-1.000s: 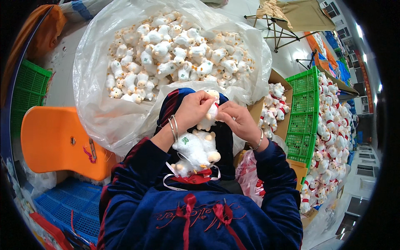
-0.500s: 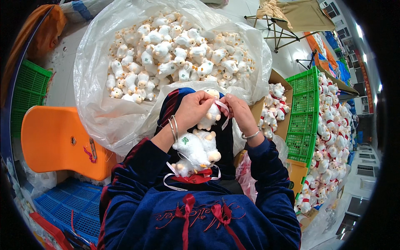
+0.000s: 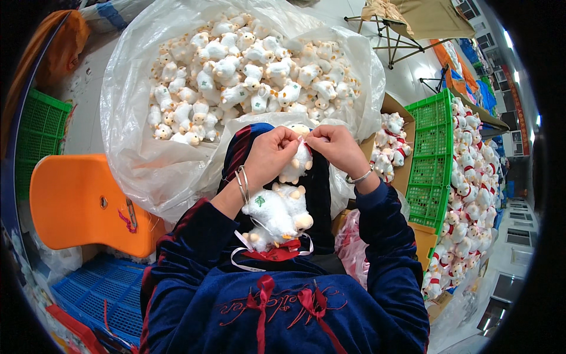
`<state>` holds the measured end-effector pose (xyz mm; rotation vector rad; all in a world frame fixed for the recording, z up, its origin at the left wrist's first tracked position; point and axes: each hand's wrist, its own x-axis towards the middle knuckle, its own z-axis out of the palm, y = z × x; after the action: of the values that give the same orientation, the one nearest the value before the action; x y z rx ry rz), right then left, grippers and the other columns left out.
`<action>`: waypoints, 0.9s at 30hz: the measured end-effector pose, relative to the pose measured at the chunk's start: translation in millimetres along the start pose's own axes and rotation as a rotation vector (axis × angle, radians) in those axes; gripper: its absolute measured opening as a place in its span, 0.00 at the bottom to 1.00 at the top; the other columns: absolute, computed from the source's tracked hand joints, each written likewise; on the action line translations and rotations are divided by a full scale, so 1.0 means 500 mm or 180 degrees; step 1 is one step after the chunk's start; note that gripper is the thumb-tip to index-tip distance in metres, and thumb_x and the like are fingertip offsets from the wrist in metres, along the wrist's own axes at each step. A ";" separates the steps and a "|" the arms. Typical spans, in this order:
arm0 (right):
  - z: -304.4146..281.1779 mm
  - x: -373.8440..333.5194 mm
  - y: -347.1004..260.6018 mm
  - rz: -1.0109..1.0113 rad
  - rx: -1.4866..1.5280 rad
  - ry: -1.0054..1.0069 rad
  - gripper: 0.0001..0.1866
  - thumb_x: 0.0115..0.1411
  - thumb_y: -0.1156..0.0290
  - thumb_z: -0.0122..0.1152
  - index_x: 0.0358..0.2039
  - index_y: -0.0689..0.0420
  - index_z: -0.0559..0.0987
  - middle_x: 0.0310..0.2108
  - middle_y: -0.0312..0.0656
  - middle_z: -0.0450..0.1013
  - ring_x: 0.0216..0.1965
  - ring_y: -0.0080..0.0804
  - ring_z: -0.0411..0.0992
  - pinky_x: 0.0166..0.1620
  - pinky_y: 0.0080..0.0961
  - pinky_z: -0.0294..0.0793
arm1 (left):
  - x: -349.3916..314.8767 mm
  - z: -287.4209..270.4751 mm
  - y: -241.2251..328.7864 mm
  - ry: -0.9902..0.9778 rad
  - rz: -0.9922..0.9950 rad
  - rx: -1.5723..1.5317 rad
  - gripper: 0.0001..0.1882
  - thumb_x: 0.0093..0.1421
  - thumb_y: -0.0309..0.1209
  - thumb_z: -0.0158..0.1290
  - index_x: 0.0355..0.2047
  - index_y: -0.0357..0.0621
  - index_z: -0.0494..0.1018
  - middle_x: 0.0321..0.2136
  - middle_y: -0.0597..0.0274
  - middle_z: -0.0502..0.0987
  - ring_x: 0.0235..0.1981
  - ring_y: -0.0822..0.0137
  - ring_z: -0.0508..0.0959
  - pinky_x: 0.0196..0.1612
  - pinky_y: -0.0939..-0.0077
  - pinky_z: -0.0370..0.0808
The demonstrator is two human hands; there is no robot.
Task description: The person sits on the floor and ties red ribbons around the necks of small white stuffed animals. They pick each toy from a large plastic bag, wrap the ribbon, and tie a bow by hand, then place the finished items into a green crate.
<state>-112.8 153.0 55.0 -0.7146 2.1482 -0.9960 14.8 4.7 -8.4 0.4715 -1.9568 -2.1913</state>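
Note:
A small white plush animal (image 3: 297, 169) stands upright between my hands, over my lap. My left hand (image 3: 270, 154) pinches at its neck from the left, fingertips closed on a ribbon (image 3: 303, 141). From the right, my right hand (image 3: 341, 152) pinches the same ribbon at the neck, fingertips nearly meeting the left ones. The ribbon is mostly hidden by my fingers. Closer to me, two more white plush animals (image 3: 270, 213) lie on my lap, one with a green leaf mark. Beneath them are red ribbons (image 3: 279, 252) and a looped white ribbon (image 3: 240, 259).
Ahead, a big clear plastic bag (image 3: 132, 147) holds many plush animals. At right are a cardboard box (image 3: 402, 112) and a green crate (image 3: 428, 159), beside a heap of red-ribboned plush animals (image 3: 469, 206). An orange chair (image 3: 71, 200) and blue crate (image 3: 109, 289) stand left.
My right hand has moved left and closer to the left hand at the plush animal's neck. The ribbon end that hung from its fingers no longer shows.

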 end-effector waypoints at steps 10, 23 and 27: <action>-0.017 0.027 -0.023 -0.1568 -0.1406 -0.0021 0.05 0.60 0.71 0.64 0.29 0.59 0.81 0.31 0.47 0.73 0.31 0.48 0.76 0.34 0.38 0.76 | -0.004 -0.005 0.007 -0.0133 0.0002 0.0315 0.07 0.67 0.29 0.57 0.39 0.37 0.78 0.28 0.74 0.76 0.27 0.83 0.69 0.31 0.86 0.68; 0.035 -0.053 0.029 -0.2109 -0.1462 0.0343 0.06 0.63 0.74 0.63 0.40 0.57 0.80 0.32 0.44 0.71 0.29 0.46 0.75 0.32 0.35 0.75 | -0.006 -0.005 0.003 -0.0050 0.0018 0.0350 0.08 0.67 0.31 0.57 0.37 0.38 0.76 0.28 0.70 0.77 0.28 0.82 0.71 0.32 0.83 0.70; 0.045 -0.069 0.049 -0.1855 -0.0513 0.0288 0.07 0.66 0.73 0.61 0.43 0.59 0.82 0.32 0.40 0.73 0.29 0.36 0.75 0.32 0.28 0.73 | -0.003 -0.003 -0.012 0.0008 0.0087 0.0085 0.10 0.66 0.32 0.59 0.37 0.36 0.77 0.26 0.67 0.79 0.26 0.80 0.73 0.30 0.80 0.72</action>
<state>-79.0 180.6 35.6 -1.4539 2.1573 -1.1635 17.2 4.4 -14.5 0.4484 -1.9816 -2.1498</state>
